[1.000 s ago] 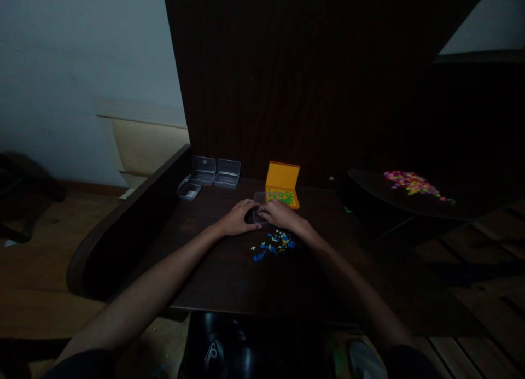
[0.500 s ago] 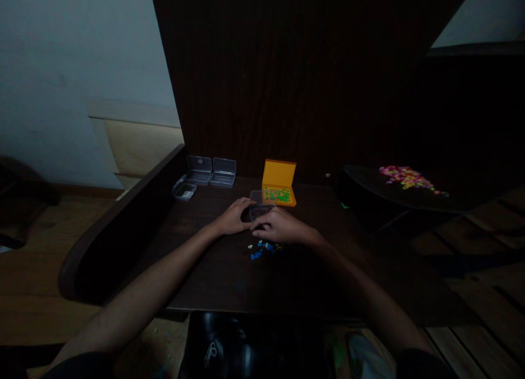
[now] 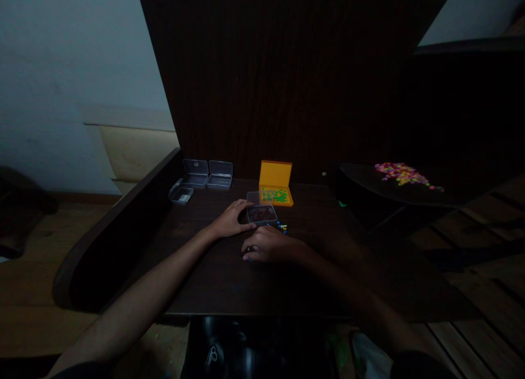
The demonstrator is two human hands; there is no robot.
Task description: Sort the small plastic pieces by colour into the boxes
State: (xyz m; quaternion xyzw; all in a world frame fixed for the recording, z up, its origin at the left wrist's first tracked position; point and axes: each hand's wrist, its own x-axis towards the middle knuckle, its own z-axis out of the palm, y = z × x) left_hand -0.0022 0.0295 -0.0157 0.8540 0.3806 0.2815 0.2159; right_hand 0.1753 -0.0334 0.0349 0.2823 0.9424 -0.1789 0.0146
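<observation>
On dark tabletop [image 3: 213, 280], clear box [image 3: 261, 214] touches left hand [image 3: 230, 219], beyond right hand [image 3: 266, 246].

The desk [image 3: 229, 280] under your arms is dark wood, smooth with a dull sheen. The small case [image 3: 261, 214] that your left hand [image 3: 232, 219] touches is clear, glossy plastic, and so are the cases [image 3: 207, 174] at the far left edge. The open box [image 3: 275, 176] behind it is opaque orange plastic with a matt look. The bits [image 3: 281, 226] beside your right hand [image 3: 266, 246] look like hard, bright plastic, too small to tell more. The panel [image 3: 287, 67] behind the desk is dark wood with a fine vertical grain. The wall [image 3: 61, 67] is matt paint, and the floor [image 3: 28, 258] is bare, matt wooden boards.
</observation>
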